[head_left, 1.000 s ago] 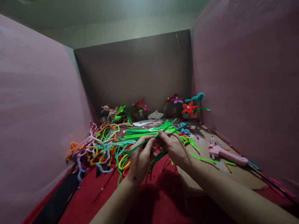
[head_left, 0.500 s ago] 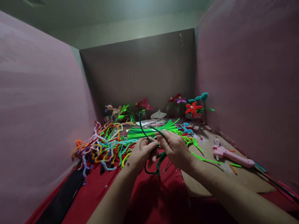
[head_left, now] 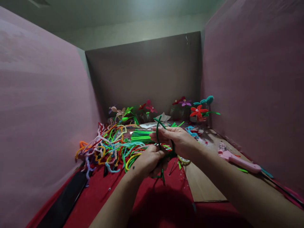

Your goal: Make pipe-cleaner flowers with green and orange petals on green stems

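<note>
Left hand (head_left: pixel 149 159), fingers pinching dark green pipe cleaners (head_left: pixel 157 134); right hand (head_left: pixel 181 140), fingers holding one higher; steady pinching should prevent slipping.

A pink glue gun (head_left: pixel 242 163) lies by cardboard (head_left: pixel 201 186) at the right of the frame. A flat black object (head_left: pixel 62 200) rests at lower left on red cloth (head_left: pixel 91 197). A grey panel (head_left: pixel 144 76) spans the upper middle.
</note>
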`<state>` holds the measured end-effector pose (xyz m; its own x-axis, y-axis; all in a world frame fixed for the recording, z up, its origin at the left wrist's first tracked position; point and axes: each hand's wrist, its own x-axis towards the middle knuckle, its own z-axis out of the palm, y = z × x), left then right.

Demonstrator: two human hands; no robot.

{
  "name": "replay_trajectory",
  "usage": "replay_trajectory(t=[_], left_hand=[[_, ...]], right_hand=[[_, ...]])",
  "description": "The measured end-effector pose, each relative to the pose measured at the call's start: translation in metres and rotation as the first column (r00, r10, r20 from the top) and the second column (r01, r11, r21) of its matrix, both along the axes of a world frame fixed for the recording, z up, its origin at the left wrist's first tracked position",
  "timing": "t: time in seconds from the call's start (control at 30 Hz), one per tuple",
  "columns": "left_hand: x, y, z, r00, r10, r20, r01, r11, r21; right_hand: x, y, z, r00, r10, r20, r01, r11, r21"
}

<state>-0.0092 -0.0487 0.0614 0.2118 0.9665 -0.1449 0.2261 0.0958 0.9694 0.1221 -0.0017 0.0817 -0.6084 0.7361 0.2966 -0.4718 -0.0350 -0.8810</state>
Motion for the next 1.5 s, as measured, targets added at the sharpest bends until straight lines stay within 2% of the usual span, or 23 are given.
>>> replay_trajectory(t=[0.07, 0.13, 0.2, 0.27, 0.4, 0.53, 0.6, 0.7, 0.8, 0.9, 0.97, 1.07, 1.13, 1.2, 1.3, 1.33, 1.37, 1.4, 1.43, 1.5], left_hand=[[0.001, 0.0, -0.001, 1.0, -0.009, 0.018, 0.009, 1.0, 0.025], [0.003, 0.0, -0.001, 0.998, -0.008, 0.063, 0.006, 0.999, 0.039], [0.004, 0.0, -0.001, 0.993, 0.004, 0.119, -0.009, 0.999, 0.042], [0.006, 0.0, -0.001, 0.985, 0.012, 0.174, -0.019, 0.999, 0.041], [0.009, -0.002, 0.0, 0.95, -0.02, 0.31, 0.006, 0.999, 0.045], [0.007, -0.004, 0.005, 0.871, -0.119, 0.476, 0.062, 0.989, 0.134], [0.003, -0.006, 0.008, 0.856, -0.171, 0.487, 0.077, 0.975, 0.208], [-0.004, -0.007, 0.011, 0.848, -0.225, 0.48, 0.125, 0.965, 0.232], [-0.011, -0.009, 0.011, 0.873, -0.269, 0.407, 0.214, 0.961, 0.177], [-0.011, -0.009, 0.011, 0.9, -0.316, 0.3, 0.279, 0.947, 0.161], [-0.009, -0.009, 0.01, 0.923, -0.3, 0.241, 0.254, 0.945, 0.204], [-0.002, -0.008, 0.008, 0.98, -0.168, 0.107, 0.122, 0.931, 0.344], [0.002, -0.005, 0.005, 0.999, -0.036, -0.004, 0.033, 0.874, 0.485], [0.004, -0.002, 0.0, 0.986, 0.113, -0.12, -0.011, 0.771, 0.637], [0.005, 0.003, -0.007, 0.922, 0.304, -0.238, 0.019, 0.58, 0.814], [0.005, 0.004, -0.008, 0.902, 0.345, -0.258, 0.037, 0.535, 0.844], [0.005, 0.005, -0.008, 0.889, 0.366, -0.275, 0.051, 0.516, 0.855], [0.004, 0.005, -0.007, 0.889, 0.357, -0.288, 0.061, 0.53, 0.846], [0.004, 0.005, -0.006, 0.902, 0.31, -0.301, 0.071, 0.58, 0.812], [0.003, 0.005, -0.002, 0.966, 0.09, -0.244, 0.098, 0.744, 0.662]], right_hand=[[-0.002, -0.002, 0.002, 1.0, 0.001, 0.022, -0.001, 1.0, 0.015], [-0.004, -0.004, 0.005, 0.997, -0.04, 0.059, 0.034, 0.995, 0.098], [-0.008, -0.006, 0.007, 0.984, -0.155, 0.087, 0.134, 0.969, 0.209], [-0.013, -0.008, 0.007, 0.955, -0.284, 0.082, 0.247, 0.92, 0.303], [-0.021, -0.011, 0.002, 0.873, -0.487, 0.015, 0.427, 0.779, 0.459], [-0.02, -0.015, 0.001, 0.722, -0.682, -0.119, 0.607, 0.541, 0.583], [-0.018, -0.018, 0.004, 0.698, -0.693, -0.18, 0.644, 0.496, 0.582], [-0.014, -0.02, 0.01, 0.712, -0.653, -0.256, 0.679, 0.548, 0.488], [-0.01, -0.016, 0.019, 0.703, -0.623, -0.343, 0.711, 0.633, 0.306], [-0.002, -0.007, 0.028, 0.702, -0.583, -0.409, 0.673, 0.731, 0.112], [0.004, -0.001, 0.034, 0.721, -0.548, -0.424, 0.608, 0.794, 0.008], [0.009, 0.006, 0.039, 0.764, -0.501, -0.407, 0.489, 0.861, -0.142], [0.01, 0.007, 0.04, 0.801, -0.459, -0.385, 0.389, 0.887, -0.247], [0.008, 0.007, 0.039, 0.84, -0.407, -0.359, 0.294, 0.898, -0.328], [0.005, 0.005, 0.038, 0.891, -0.332, -0.31, 0.189, 0.892, -0.41], [0.003, 0.004, 0.037, 0.902, -0.316, -0.295, 0.166, 0.883, -0.438], [0.002, 0.004, 0.036, 0.91, -0.304, -0.28, 0.147, 0.871, -0.468], [0.0, 0.004, 0.035, 0.919, -0.295, -0.263, 0.133, 0.858, -0.497], [-0.001, 0.005, 0.033, 0.927, -0.29, -0.239, 0.128, 0.842, -0.524], [-0.004, 0.009, 0.03, 0.941, -0.284, -0.186, 0.133, 0.813, -0.567]])
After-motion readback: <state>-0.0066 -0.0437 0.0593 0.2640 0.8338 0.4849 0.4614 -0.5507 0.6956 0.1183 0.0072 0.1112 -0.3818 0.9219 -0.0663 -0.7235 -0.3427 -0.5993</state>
